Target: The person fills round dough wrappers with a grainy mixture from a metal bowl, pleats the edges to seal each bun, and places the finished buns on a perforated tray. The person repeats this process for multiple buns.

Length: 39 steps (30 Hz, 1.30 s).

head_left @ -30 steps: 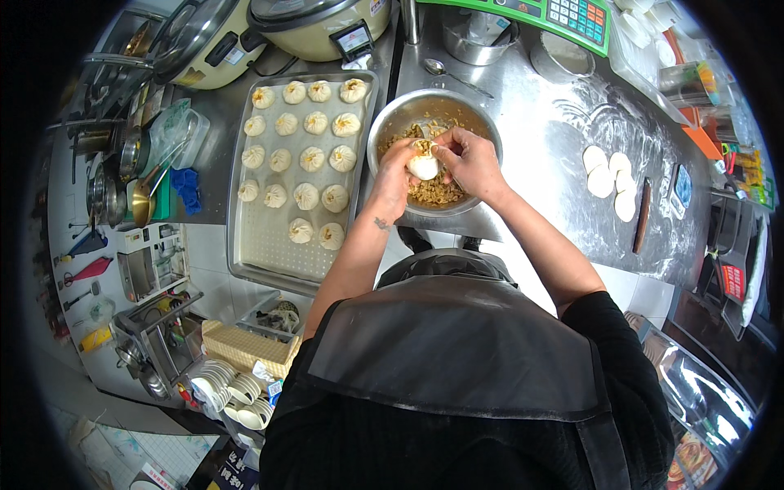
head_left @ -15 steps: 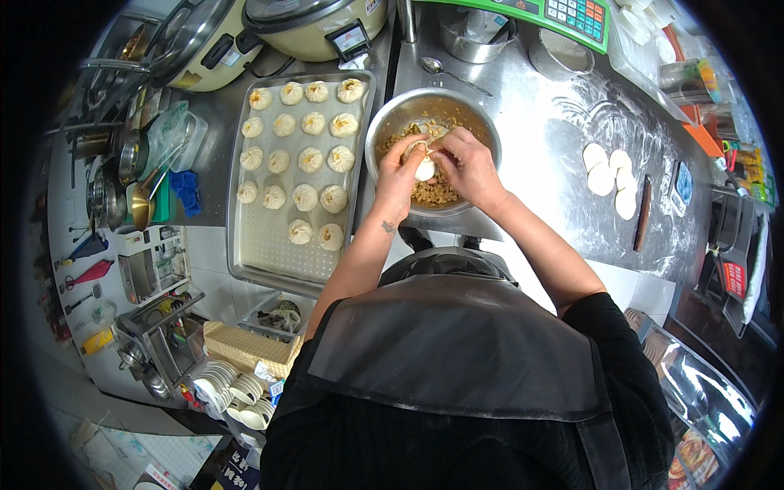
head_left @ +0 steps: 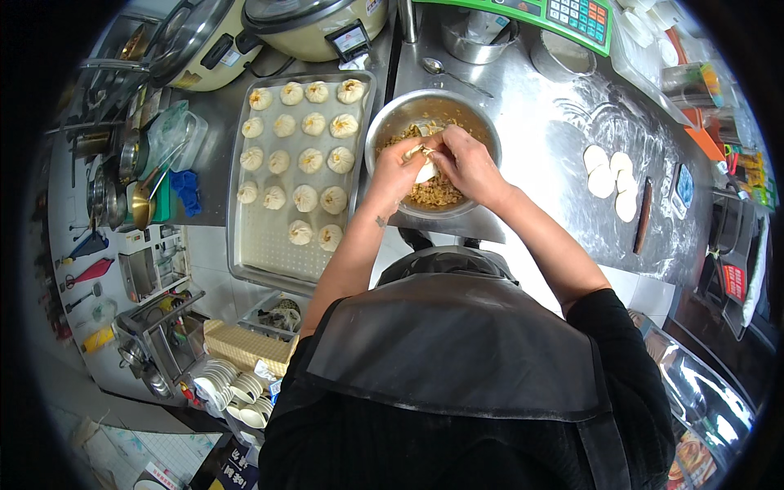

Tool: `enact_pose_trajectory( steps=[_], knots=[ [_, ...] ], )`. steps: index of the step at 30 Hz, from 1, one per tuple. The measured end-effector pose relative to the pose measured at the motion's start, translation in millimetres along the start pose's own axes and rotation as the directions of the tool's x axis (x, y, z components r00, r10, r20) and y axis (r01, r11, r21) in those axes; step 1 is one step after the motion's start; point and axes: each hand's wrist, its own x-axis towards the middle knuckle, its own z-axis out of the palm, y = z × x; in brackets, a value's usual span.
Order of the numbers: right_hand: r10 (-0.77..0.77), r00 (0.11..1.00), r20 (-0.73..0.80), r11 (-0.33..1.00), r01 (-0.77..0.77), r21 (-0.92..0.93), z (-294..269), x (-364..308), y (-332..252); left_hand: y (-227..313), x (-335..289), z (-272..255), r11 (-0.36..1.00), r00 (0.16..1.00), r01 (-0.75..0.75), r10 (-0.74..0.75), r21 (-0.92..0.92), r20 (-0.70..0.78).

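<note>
Compared with the frames from a second earlier, both hands are being kept over the steel bowl (head_left: 431, 155), but they are now being drawn closer together, so that the pale dough wrapper (head_left: 425, 169) is being covered more and only a small white patch of it is being shown between the fingers. Nothing else is being shifted: the tray and the counter are being left as they were.

The wrapper is being held directly above the minced filling (head_left: 441, 193), apparently so that any crumbs are being caught by the bowl rather than by the counter. The bowl itself is being kept at the counter's near edge, just beside the baking tray (head_left: 269, 245), so that finished buns (head_left: 304, 160) are being set down within a short reach; they are being lined up in rows from the far end of the tray, while the near part is being left bare. Flat dough discs (head_left: 611, 176) and a dark rolling pin (head_left: 644, 216) are being kept on the floured steel counter (head_left: 555, 114) to the right, well apart from the bowl.

The left hand (head_left: 400, 170) is being curled partly shut, cupping the wrapper from beneath and from the left. The right hand (head_left: 469, 163) is being closed over it from the right, fingertips being pressed to the wrapper's upper edge in a pinch. How tightly the dough is being gripped cannot be told, since the fingers are being overlapped.
</note>
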Motion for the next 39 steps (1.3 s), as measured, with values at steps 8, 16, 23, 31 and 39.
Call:
enact_pose_trajectory(
  steps=[8, 16, 23, 31, 39],
  knots=[
    [-0.061, 0.997, 0.042, 0.993, 0.065, -0.097, -9, 10, 1, -6, 11, -11, 0.969, 0.999, -0.034, 0.036, -0.245, 0.005],
    [-0.115, 0.993, 0.022, 0.987, 0.116, -0.108, -4, 12, 2, -16, 14, 3, 0.984, 0.97, -0.17, 0.158, -0.048, -0.185],
    [-0.199, 0.977, 0.074, 0.97, 0.207, -0.126, -9, 9, -6, -9, 20, -5, 0.998, 0.981, -0.066, 0.067, 0.01, -0.181],
    [-0.337, 0.929, 0.15, 0.921, 0.359, -0.154, -14, 20, -5, 12, 20, -10, 0.972, 0.993, -0.028, 0.054, 0.232, -0.105],
    [-0.29, 0.941, 0.175, 0.948, 0.307, -0.079, -19, 17, -7, 25, 28, -14, 0.987, 0.975, 0.158, -0.16, 0.03, 0.151]
  ],
)
